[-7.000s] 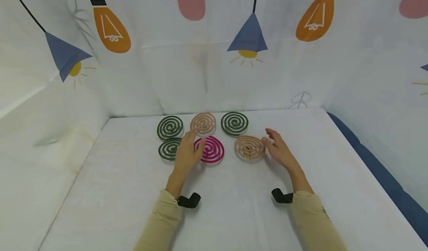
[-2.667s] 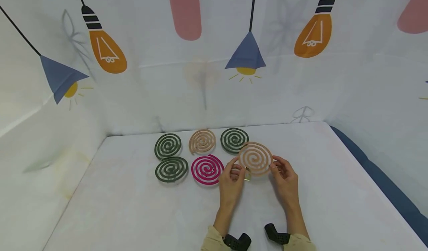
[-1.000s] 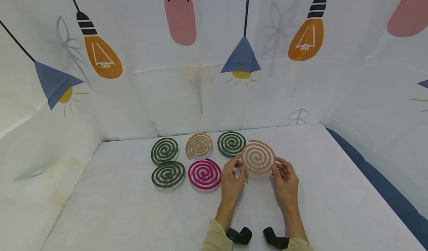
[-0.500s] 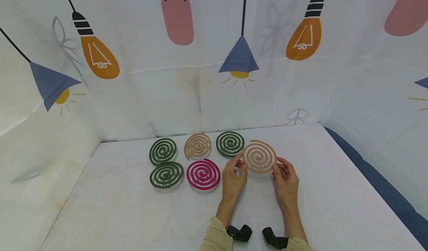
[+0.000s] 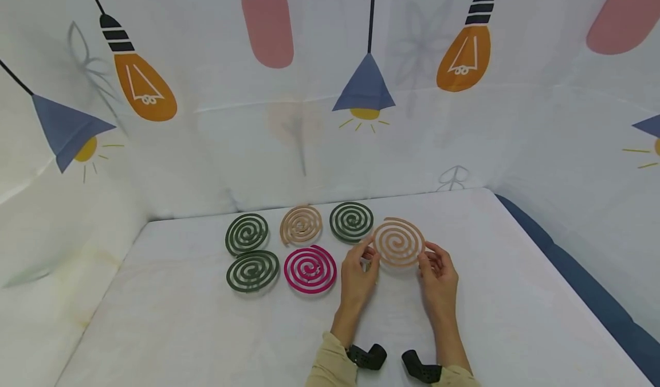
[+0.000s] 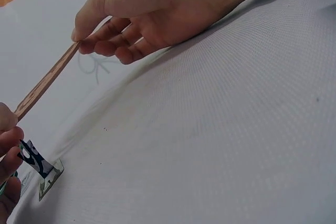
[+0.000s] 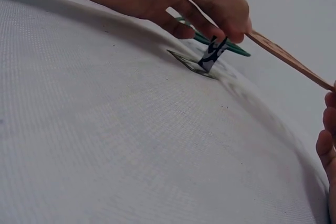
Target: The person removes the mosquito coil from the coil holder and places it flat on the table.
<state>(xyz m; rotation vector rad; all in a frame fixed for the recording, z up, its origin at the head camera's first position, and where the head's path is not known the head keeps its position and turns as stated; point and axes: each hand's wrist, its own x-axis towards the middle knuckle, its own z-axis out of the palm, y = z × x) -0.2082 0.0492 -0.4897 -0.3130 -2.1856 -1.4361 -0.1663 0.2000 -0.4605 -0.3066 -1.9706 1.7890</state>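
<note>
Both hands hold a tan spiral coil (image 5: 398,242) by its opposite edges, raised and tilted above the white table. The left hand (image 5: 357,278) pinches its left edge between thumb and fingers; the right hand (image 5: 439,284) pinches the right edge. In the left wrist view the coil (image 6: 46,82) appears edge-on, the right hand (image 6: 152,9) at its upper end and the left hand (image 6: 8,163) at its lower end. A small metal piece (image 6: 51,181) with a patterned strip (image 6: 35,158) is below the coil, near the left hand. The right wrist view shows this metal piece (image 7: 191,66) too.
Left of the hands lie a magenta coil (image 5: 310,269), a second tan coil (image 5: 301,225) and several green coils, among them one (image 5: 352,222) just behind the left hand. A patterned cloth wall (image 5: 299,140) stands behind the white table (image 5: 170,318).
Since the earliest frame, both hands have taken hold of the tan coil and lifted it. Over the last second they keep the same grip; the whole view has shifted slightly.
</note>
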